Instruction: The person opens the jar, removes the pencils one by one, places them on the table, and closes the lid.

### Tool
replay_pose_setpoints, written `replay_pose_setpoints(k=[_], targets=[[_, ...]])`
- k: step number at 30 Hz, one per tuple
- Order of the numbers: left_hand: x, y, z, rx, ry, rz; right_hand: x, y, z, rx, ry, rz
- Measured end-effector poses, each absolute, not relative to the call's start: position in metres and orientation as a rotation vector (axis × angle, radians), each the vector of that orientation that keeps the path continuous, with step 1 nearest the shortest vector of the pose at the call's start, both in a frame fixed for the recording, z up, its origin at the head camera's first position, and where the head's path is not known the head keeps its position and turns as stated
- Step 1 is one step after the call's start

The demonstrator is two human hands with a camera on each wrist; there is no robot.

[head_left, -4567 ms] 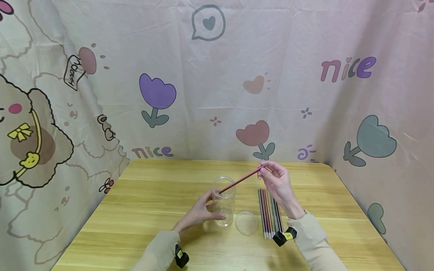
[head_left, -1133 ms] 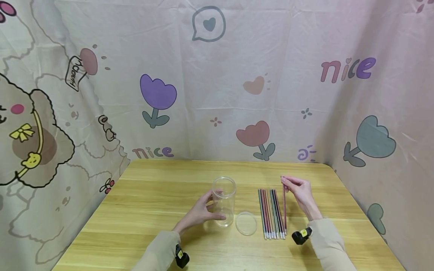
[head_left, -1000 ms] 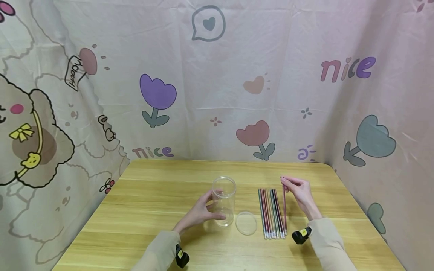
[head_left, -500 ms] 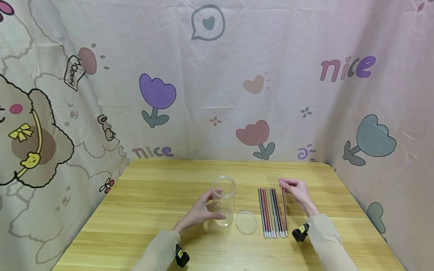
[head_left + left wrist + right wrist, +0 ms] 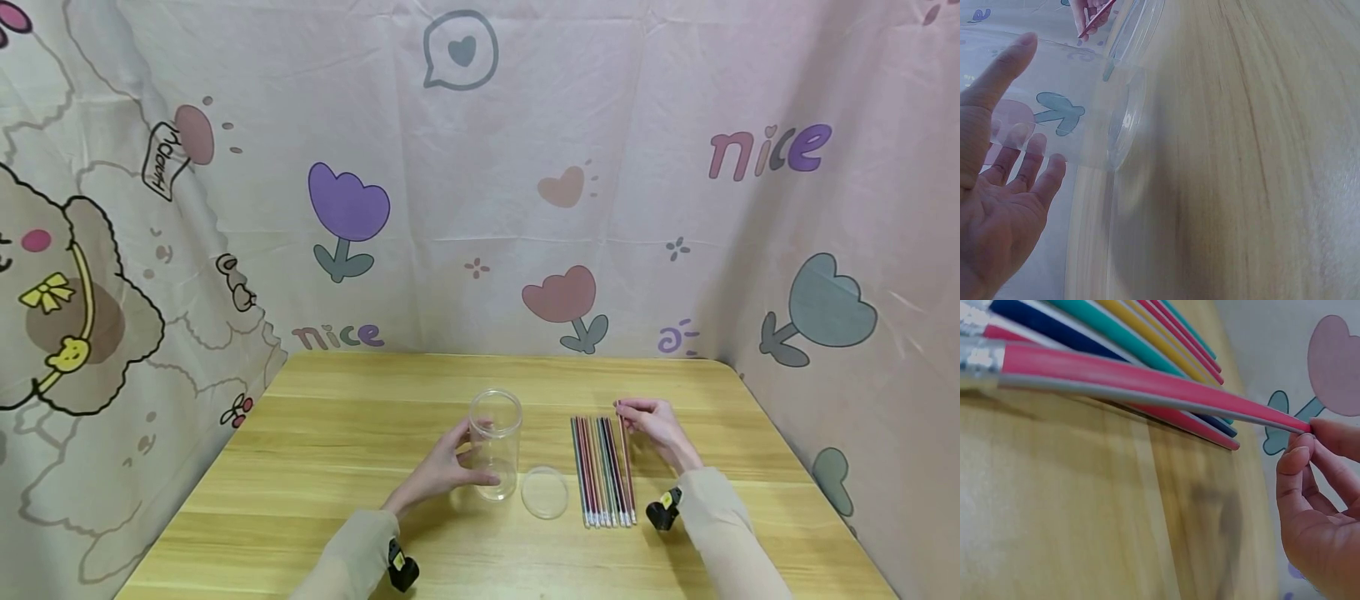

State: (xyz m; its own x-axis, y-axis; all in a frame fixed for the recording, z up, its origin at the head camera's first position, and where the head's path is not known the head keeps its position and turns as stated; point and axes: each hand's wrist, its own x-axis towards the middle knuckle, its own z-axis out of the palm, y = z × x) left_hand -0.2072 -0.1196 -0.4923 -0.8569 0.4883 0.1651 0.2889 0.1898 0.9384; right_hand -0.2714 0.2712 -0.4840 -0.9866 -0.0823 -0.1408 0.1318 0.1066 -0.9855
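My left hand (image 5: 438,468) holds an upright clear jar (image 5: 505,450) from its left side, fingers behind and thumb in front. Through the jar wall (image 5: 1094,134) in the left wrist view, nothing shows inside. My right hand (image 5: 662,427) pinches a red pencil (image 5: 626,467) at its far end between thumb and fingertips. The pencil's eraser end points toward me, at the right end of a row of pencils (image 5: 596,471). In the right wrist view the held pencil (image 5: 1147,384) passes above the nearest pencils, its pinched end raised.
A round clear lid (image 5: 545,493) lies flat between the jar and the pencil row. The wooden table (image 5: 337,433) runs back to a printed curtain (image 5: 465,208) behind and at both sides.
The red pencil, earlier slanting into the jar, came out to the right of the row. Since then my right hand has shifted it slightly left and lowered its far end. The left hand stays.
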Motion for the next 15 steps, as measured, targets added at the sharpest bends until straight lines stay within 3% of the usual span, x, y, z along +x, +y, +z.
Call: replay_pose_setpoints(k=[15], targets=[[-0.207, -0.119, -0.492, 0.741, 2.285, 1.734, -0.277, 0.265, -0.498, 0.056, 2.258, -1.948]])
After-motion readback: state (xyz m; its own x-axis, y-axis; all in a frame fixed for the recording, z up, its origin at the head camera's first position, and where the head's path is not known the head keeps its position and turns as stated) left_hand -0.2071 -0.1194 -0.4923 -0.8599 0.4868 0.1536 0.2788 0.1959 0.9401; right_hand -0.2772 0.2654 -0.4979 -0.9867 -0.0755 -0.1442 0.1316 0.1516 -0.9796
